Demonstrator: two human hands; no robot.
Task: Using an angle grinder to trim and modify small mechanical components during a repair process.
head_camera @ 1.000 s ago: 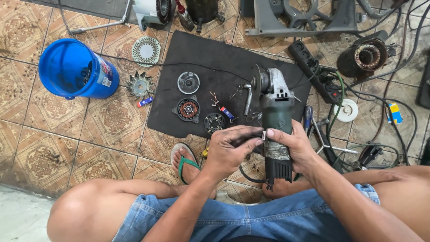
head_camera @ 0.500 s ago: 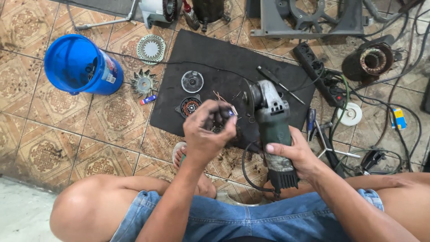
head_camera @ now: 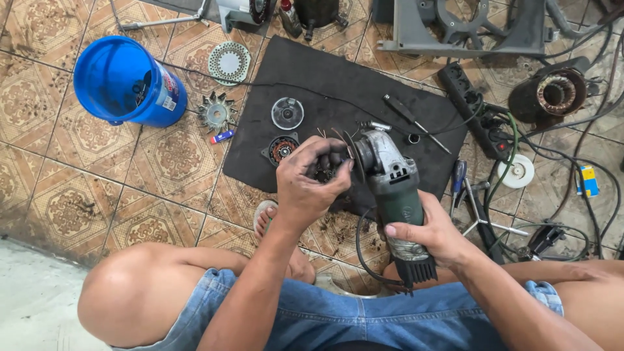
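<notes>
My right hand (head_camera: 434, 235) grips the rear body of a green and grey angle grinder (head_camera: 392, 190), its disc end turned to the left over a black mat (head_camera: 338, 110). My left hand (head_camera: 311, 182) is curled around a small dark part with thin wires, held right against the grinder's disc. What exactly the fingers pinch is partly hidden. A screwdriver (head_camera: 411, 121) lies on the mat beyond the grinder. A round grey cover (head_camera: 287, 113) and a small motor part (head_camera: 281, 149) also lie on the mat.
A blue bucket (head_camera: 123, 81) stands at upper left on the patterned tiles. A fan impeller (head_camera: 216, 112) and a perforated disc (head_camera: 229, 62) lie near it. A black power strip (head_camera: 471, 99), a motor stator (head_camera: 559, 92), cables and hand tools crowd the right side.
My left hand moved from the grinder's body forward to its disc end, holding a small wired part. The grinder swung so its head points left. The screwdriver now lies on the mat.
</notes>
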